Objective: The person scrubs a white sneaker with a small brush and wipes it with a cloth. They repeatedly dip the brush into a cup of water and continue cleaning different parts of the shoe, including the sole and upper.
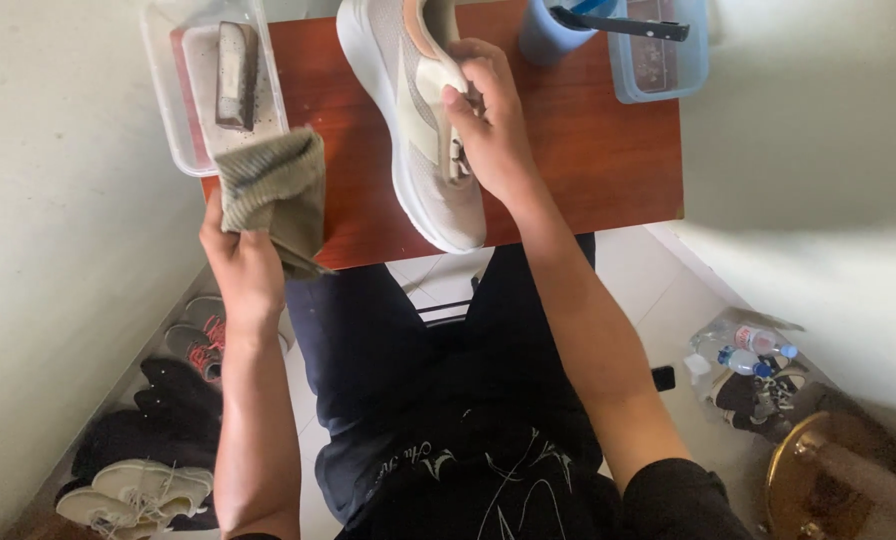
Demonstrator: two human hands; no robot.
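Beige mesh and a thick white sole make up the sneaker [418, 130], which your right hand [493, 125] pins on its side at the near edge of the red-brown worktop [588, 150], fingers curled over the collar by the laces. It looks light, soft in the upper and stiff in the sole, so the collar or the sole edge gives the firmest hold. Your left hand [243, 265] is closed on a folded olive ribbed cloth [273, 185], limp and easy to bunch. On the worktop, a clear tray [168, 110] with a brush [236, 75] sits left, a blue cup [548, 35] and a pale blue box [688, 70] right. Plastic bottles [753, 350] with blue caps lie on the floor.
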